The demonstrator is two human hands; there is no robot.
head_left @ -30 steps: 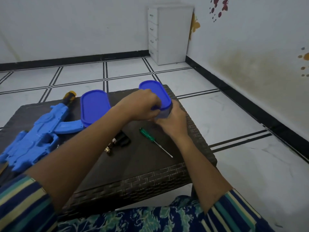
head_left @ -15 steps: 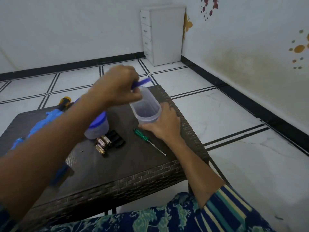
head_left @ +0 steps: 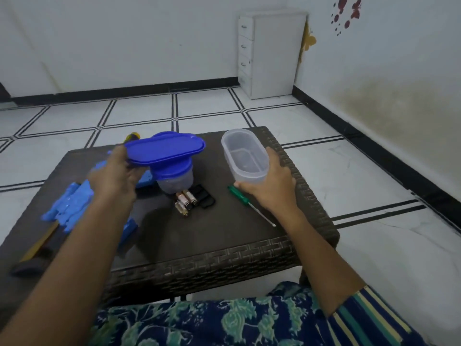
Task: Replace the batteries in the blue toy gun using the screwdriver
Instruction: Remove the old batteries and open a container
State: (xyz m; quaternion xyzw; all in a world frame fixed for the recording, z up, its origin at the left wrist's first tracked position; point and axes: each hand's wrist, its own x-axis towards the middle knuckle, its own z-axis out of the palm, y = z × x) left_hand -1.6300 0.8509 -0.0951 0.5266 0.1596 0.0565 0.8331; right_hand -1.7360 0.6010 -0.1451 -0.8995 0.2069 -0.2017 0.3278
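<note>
Hands work apart, each clamped on its own thing, with the screwdriver [head_left: 240,195] lying between the forearms on the dark woven worktop [head_left: 224,248]: green handle at the far end, thin shaft running toward the near right. Just beyond that handle the right hand [head_left: 270,187] wraps its fingers round the near wall of an open clear tub [head_left: 245,156], which is oval and shows nothing inside; whether its base sits flat on the worktop cannot be told. Left of the screwdriver a few batteries [head_left: 185,199] lie in a small cluster, touching or nearly touching one another, with a black cover [head_left: 204,199] between them and the green handle. Behind the batteries stands a second lidded tub [head_left: 174,179], clear below and blue on top. The left hand [head_left: 114,176], further left of the screwdriver, grips one end of a loose blue lid [head_left: 167,149] and holds it roughly level above that lidded tub; whether lid and tub touch is unclear. The blue toy gun [head_left: 69,208] lies on the worktop well to the left of the screwdriver, blurred and partly hidden by the left forearm. Far beyond the screwdriver, a white drawer cabinet [head_left: 272,53] stands in the corner on the tiled floor [head_left: 374,186].
</note>
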